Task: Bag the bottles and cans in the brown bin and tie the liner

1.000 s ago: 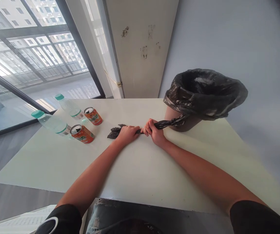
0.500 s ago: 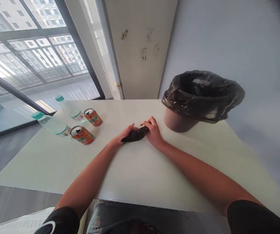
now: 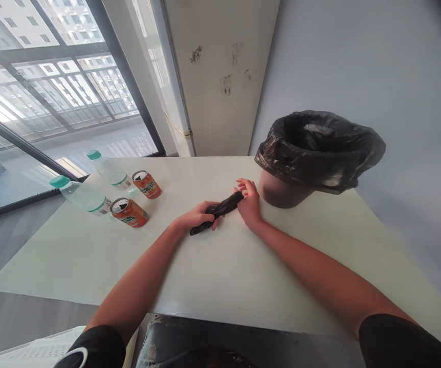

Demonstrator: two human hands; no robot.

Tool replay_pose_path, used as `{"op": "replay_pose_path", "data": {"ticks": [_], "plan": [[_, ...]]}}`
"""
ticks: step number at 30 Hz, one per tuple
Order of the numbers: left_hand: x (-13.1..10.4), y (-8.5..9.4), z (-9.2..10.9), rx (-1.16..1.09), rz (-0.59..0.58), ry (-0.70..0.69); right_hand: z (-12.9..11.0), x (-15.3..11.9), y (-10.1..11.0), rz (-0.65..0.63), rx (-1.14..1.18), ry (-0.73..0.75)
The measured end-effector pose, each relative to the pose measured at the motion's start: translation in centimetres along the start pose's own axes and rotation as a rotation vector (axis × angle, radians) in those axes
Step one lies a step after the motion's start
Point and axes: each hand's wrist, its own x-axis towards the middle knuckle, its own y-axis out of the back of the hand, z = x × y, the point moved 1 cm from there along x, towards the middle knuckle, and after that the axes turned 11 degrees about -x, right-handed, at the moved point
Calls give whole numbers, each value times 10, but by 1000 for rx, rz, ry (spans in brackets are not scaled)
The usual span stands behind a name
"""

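Note:
Over the middle of the white table [image 3: 205,286], my left hand [image 3: 197,217] is closed around a black plastic bag [image 3: 226,205], gathered into a long narrow roll. The roll slants up to the right, and its lower end sticks out below my left palm. At its upper right end is my right hand [image 3: 250,204], with fingers loosely bent and apart. The fingertips are beside or lightly touching that end; no grip on it shows. A brown bin [image 3: 284,189] stands just right of my right hand, its liner, a black bag [image 3: 320,166], folded over the rim.
Two orange cans [image 3: 129,212] stand upright on the left of the table. Beside them lie two clear bottles [image 3: 84,197] with green caps. Behind the table are a cream-coloured panel [image 3: 220,112] and a glass door [image 3: 70,102]; a pale wall [image 3: 377,66] rises on the right.
The black bag has become a longer, straighter roll. My left hand now wraps over its middle. My right hand has moved slightly right and its fingers have loosened from the bag.

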Motion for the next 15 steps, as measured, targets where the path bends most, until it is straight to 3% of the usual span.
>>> {"op": "replay_pose_path", "data": {"ticks": [2,4,11,15], "plan": [[2,1,0,-6,36,-29,6,5,-2,-21,196,-192],[3,3,-2,-53,48,-34,9,8,-3,-36,348,-267],[2,10,-18,-145,16,7,1,9,2,10,516,-338],[5,11,-23,-186,144,-76,-8,6,3,-157,447,-331]]}}
